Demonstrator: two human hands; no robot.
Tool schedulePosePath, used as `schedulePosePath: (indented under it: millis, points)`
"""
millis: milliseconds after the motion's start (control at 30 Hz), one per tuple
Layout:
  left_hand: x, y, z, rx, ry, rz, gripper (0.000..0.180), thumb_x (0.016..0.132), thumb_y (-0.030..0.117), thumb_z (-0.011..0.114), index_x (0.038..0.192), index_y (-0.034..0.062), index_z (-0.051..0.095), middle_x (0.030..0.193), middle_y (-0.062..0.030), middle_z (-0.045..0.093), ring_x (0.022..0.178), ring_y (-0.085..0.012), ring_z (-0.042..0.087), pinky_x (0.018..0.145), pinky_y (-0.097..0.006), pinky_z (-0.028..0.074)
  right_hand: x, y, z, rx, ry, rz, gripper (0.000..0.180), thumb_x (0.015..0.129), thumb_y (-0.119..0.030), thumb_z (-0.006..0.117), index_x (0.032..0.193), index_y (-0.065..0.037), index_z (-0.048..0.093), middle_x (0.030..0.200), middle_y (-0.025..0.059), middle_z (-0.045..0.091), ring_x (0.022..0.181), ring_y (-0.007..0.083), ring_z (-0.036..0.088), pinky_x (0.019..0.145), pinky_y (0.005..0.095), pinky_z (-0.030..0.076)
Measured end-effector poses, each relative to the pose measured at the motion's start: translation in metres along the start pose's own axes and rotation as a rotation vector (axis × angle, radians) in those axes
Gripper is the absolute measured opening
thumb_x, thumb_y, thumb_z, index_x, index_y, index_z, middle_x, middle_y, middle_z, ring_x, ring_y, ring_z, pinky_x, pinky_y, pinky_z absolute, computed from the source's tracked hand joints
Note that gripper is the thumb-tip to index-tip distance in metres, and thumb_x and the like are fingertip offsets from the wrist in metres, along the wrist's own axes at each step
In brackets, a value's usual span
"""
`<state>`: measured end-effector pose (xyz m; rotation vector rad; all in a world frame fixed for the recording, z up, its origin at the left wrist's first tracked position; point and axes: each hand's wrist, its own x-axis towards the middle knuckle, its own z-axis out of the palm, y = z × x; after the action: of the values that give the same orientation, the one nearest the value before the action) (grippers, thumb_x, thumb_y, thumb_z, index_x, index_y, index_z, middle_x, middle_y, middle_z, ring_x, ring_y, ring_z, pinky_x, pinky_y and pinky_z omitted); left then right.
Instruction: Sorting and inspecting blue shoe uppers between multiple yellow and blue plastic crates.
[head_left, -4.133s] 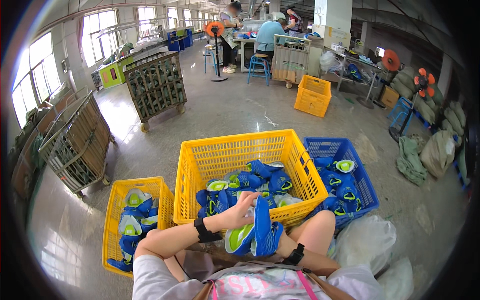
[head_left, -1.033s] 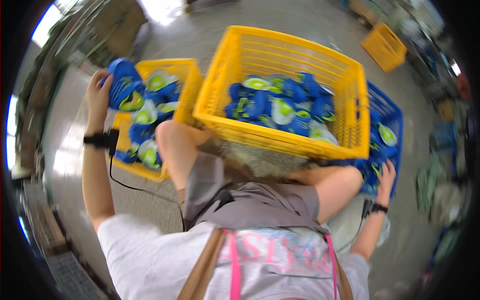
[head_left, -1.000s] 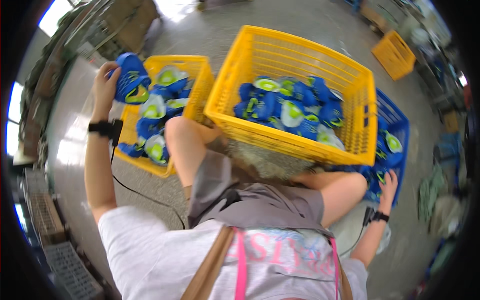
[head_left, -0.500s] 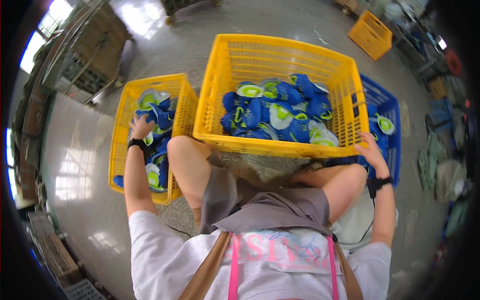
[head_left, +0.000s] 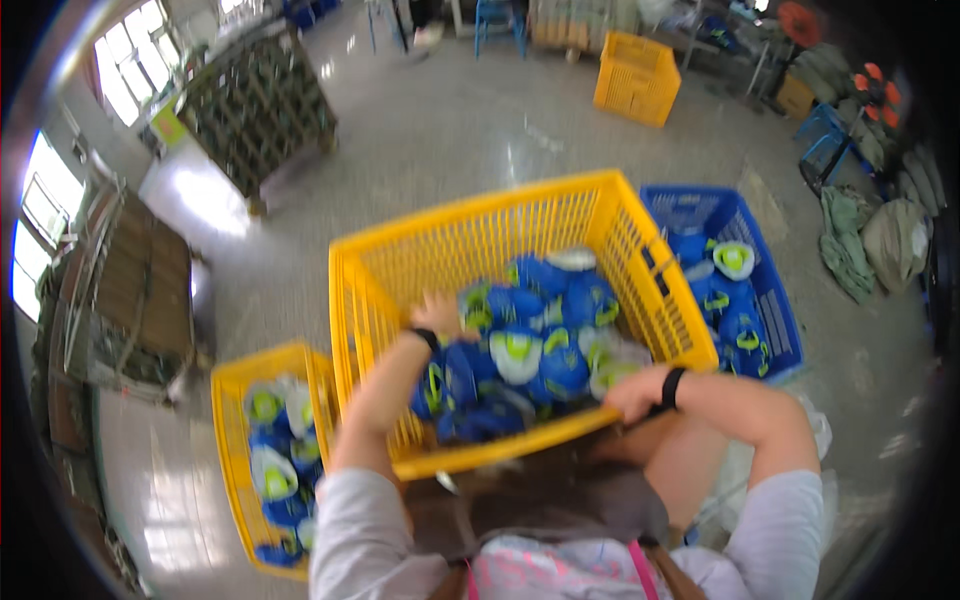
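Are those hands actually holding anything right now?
Cannot be told. The left hand reaches among blue and green shoe parts in the big yellow plastic crate; the right hand rests at its near rim.

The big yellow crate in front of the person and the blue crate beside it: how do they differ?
The big yellow crate is larger and taller-walled than the blue crate. The yellow crate sits right before the person, with the left hand inside it and the right hand at its near rim; the blue crate lies to the person's right, untouched. Both have slotted walls and hold blue and green pieces.
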<state>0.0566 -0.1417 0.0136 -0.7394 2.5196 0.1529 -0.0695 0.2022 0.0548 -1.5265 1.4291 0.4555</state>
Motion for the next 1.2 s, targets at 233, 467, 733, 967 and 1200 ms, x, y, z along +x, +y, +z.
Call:
schedulePosePath:
  millis: [233, 467, 733, 967, 1200]
  points:
    - [0.093, -0.050, 0.196, -0.258, 0.007, -0.060, 0.127, 0.048, 0.068, 0.072, 0.141, 0.0081, 0.010, 0.144, -0.0180, 0.019, 0.133, -0.0303, 0.020, 0.105, -0.050, 0.023, 0.018, 0.006, 0.011, -0.017, 0.132, -0.318, 0.026, 0.068, -0.016, 0.057, 0.089, 0.000, 0.059, 0.091, 0.0186, 0.060, 0.087, 0.0362, 0.057, 0.070, 0.0441, 0.047]
    - [0.140, 0.010, 0.177, -0.409, -0.208, -0.444, 0.133, 0.042, 0.076, 0.067, 0.140, 0.0045, 0.011, 0.143, -0.0225, 0.016, 0.133, -0.0383, 0.011, 0.103, -0.057, 0.013, 0.010, 0.018, -0.001, 0.037, 0.058, -0.240, 0.028, 0.072, -0.019, 0.058, 0.093, 0.000, 0.056, 0.099, 0.0155, 0.055, 0.093, 0.0355, 0.055, 0.074, 0.0433, 0.046]
    - [0.104, 0.004, 0.177, -0.432, -0.055, -0.256, 0.092, 0.052, 0.039, 0.079, 0.128, 0.0055, 0.037, 0.133, -0.0234, 0.035, 0.119, -0.0356, 0.041, 0.093, -0.041, 0.041, 0.009, 0.019, 0.006, 0.050, 0.116, -0.256, 0.028, 0.071, -0.018, 0.058, 0.094, -0.002, 0.057, 0.096, 0.0156, 0.058, 0.090, 0.0341, 0.056, 0.073, 0.0419, 0.046]
    - [0.059, 0.002, 0.139, -0.593, 0.194, 0.144, 0.062, 0.058, 0.025, 0.069, 0.110, -0.0016, 0.049, 0.100, -0.0233, 0.060, 0.094, -0.0368, 0.058, 0.081, -0.041, 0.047, 0.005, 0.013, 0.009, 0.180, 0.198, -0.251, 0.028, 0.066, -0.019, 0.063, 0.089, -0.003, 0.064, 0.077, 0.0156, 0.064, 0.074, 0.0303, 0.060, 0.065, 0.0396, 0.046]
    - [-0.077, 0.039, -0.077, -1.796, 0.262, 0.448, 0.046, 0.069, -0.009, 0.051, 0.114, 0.0014, 0.050, 0.102, -0.0100, 0.060, 0.086, -0.0253, 0.062, 0.079, -0.039, 0.052, -0.008, 0.000, 0.014, -0.016, 0.385, -0.096, 0.028, 0.062, -0.019, 0.060, 0.084, -0.003, 0.066, 0.081, 0.0167, 0.065, 0.079, 0.0316, 0.061, 0.067, 0.0402, 0.048]
